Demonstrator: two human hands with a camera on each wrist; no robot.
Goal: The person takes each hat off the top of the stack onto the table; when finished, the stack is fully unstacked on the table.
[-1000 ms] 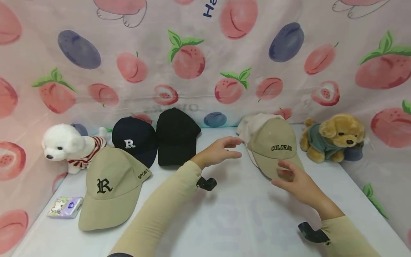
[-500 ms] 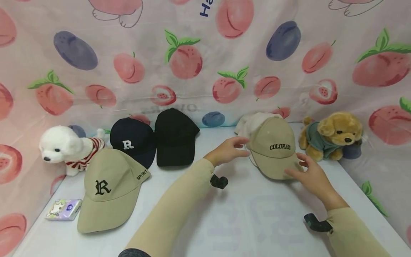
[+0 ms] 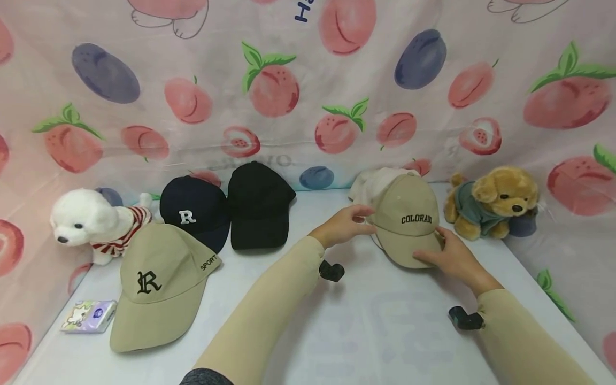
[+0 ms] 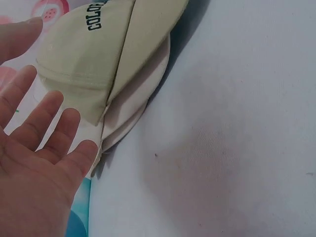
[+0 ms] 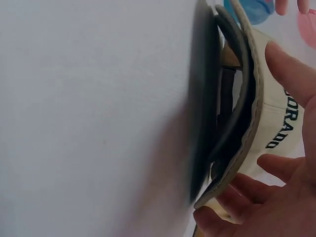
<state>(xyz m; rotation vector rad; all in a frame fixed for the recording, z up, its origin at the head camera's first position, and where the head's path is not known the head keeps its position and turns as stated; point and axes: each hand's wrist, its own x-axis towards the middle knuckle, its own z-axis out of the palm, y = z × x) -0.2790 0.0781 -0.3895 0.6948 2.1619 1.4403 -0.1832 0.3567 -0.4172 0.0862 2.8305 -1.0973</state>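
A beige baseball cap (image 3: 406, 206) lettered COLORADO sits at the right of the table, over a paler off-white cap (image 3: 368, 187) whose crown shows behind it. In the left wrist view, pale brims (image 4: 131, 111) stick out from under it. My right hand (image 3: 454, 259) holds the beige cap's brim at its right side, thumb on top and fingers along the edge; the right wrist view shows gaps between the stacked brims. My left hand (image 3: 341, 227) is beside the stack's left side, fingers spread and relaxed, gripping nothing.
Left of the stack stand a black cap (image 3: 260, 208), a navy cap (image 3: 192, 206) with an R, and a khaki cap (image 3: 161, 289). A white plush dog (image 3: 89, 216), a tissue pack (image 3: 89, 316) and a brown plush dog (image 3: 505, 195) flank them. A fruit-print curtain (image 3: 289, 32) hangs behind.
My left hand has moved right, up to the cap stack. The right hand has moved out to the cap's right side, then closed in on its brim.
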